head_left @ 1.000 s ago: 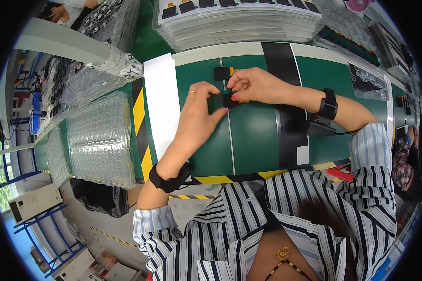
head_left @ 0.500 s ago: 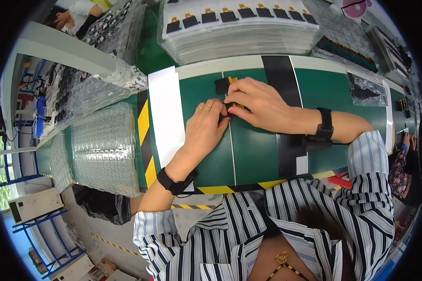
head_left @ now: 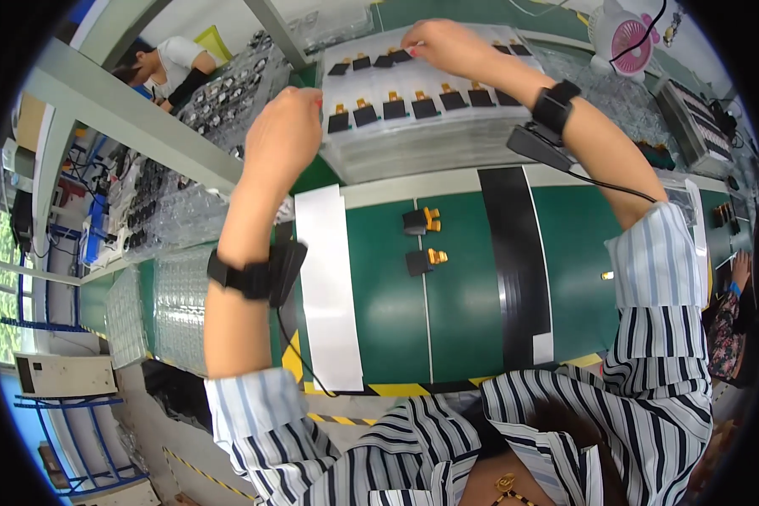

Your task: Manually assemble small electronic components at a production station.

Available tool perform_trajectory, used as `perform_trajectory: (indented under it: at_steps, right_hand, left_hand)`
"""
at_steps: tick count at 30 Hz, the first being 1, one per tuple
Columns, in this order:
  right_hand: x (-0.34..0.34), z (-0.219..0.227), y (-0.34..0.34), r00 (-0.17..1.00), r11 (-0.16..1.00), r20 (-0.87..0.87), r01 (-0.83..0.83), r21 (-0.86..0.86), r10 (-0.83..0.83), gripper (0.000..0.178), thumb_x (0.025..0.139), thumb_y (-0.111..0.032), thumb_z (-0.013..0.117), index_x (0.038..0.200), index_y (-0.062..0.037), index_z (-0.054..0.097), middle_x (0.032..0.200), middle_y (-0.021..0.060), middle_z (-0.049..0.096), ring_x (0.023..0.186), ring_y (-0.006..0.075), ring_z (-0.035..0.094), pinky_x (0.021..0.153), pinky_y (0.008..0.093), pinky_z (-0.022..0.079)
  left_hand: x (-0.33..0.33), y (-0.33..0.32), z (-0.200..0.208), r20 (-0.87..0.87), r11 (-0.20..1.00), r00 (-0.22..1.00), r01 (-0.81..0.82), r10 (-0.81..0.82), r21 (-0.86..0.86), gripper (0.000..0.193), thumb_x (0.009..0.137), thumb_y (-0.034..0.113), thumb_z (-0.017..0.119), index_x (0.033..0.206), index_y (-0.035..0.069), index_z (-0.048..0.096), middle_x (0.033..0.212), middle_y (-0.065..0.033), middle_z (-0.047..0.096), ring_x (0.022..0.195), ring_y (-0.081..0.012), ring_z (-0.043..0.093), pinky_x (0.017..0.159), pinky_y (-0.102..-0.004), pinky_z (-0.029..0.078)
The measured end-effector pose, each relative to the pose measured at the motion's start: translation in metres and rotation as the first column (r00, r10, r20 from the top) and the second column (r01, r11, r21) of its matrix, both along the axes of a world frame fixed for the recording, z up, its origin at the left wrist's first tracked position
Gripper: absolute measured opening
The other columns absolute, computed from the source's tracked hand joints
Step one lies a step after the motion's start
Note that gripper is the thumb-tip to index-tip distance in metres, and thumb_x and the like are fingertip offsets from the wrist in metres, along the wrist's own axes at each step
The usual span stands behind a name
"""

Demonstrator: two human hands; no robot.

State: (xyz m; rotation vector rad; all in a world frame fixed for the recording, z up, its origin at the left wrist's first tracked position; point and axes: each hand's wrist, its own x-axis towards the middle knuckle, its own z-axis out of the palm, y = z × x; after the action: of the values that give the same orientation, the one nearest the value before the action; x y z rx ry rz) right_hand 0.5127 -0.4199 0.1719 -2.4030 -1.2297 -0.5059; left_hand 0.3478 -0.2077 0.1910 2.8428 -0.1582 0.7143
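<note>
My right hand [head_left: 449,46] reaches over the stack of clear plastic trays [head_left: 413,160], its fingers pinched at a small black square part [head_left: 402,56] in the far row. Near the left edge of the stack, my left hand [head_left: 285,128] is closed with fingers curled in; whatever it grips is hidden. Rows of similar black square parts with orange ribbon tabs [head_left: 395,110] lie on the top tray. Two more, a farther black part [head_left: 415,222] and a nearer black part [head_left: 418,262], rest on the green belt.
White paper strips [head_left: 325,287] lie on the left of the green belt [head_left: 388,337], and a black band [head_left: 513,261] crosses it on the right. Empty clear trays [head_left: 180,295] stand at left. A pink fan [head_left: 631,44] is at far right; a co-worker [head_left: 173,72] sits at far left.
Both hands have left the black parts on the belt and moved forward to the tray stack. Two parts are now uncovered on the belt. The view has shifted toward the trays.
</note>
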Motion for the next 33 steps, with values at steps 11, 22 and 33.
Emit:
perform_trajectory:
  at_steps: [11,22,33]
  right_hand:
    - [0.040,-0.003,0.036,0.994,0.898,-0.107,-0.017,-0.439,-0.034,0.020,0.081,-0.016,0.059,0.093,-0.0017,0.065,0.091,0.0180,0.062,0.091,0.0364,0.058,0.077,0.0431,0.046]
    - [0.036,-0.004,0.057,0.993,0.932,-0.077,-0.106,-0.347,0.084,0.023,0.081,-0.017,0.054,0.084,0.0033,0.064,0.082,0.0211,0.063,0.081,0.0387,0.061,0.072,0.0436,0.048]
    - [0.057,0.005,-0.014,0.996,0.916,0.041,-0.059,-0.396,0.082,0.022,0.085,-0.020,0.053,0.084,-0.0006,0.063,0.084,0.0164,0.062,0.082,0.0356,0.059,0.073,0.0435,0.046]
  left_hand:
    - [0.142,0.007,-0.028,-0.391,0.907,0.823,-0.413,0.412,0.088,0.030,0.081,0.025,0.059,0.100,0.003,0.066,0.107,-0.0164,0.064,0.102,-0.0309,0.060,0.082,-0.0384,0.049]
    - [0.174,0.026,-0.011,-0.436,0.848,0.885,-0.353,0.165,-0.396,0.042,0.071,0.034,0.072,0.099,0.002,0.067,0.101,-0.0172,0.065,0.098,-0.0293,0.062,0.080,-0.0366,0.050]
    - [0.181,0.037,0.009,-0.263,0.887,0.957,-0.221,0.118,-0.405,0.025,0.077,0.020,0.063,0.082,-0.004,0.065,0.073,-0.0124,0.066,0.053,-0.0192,0.064,0.052,-0.0274,0.052]
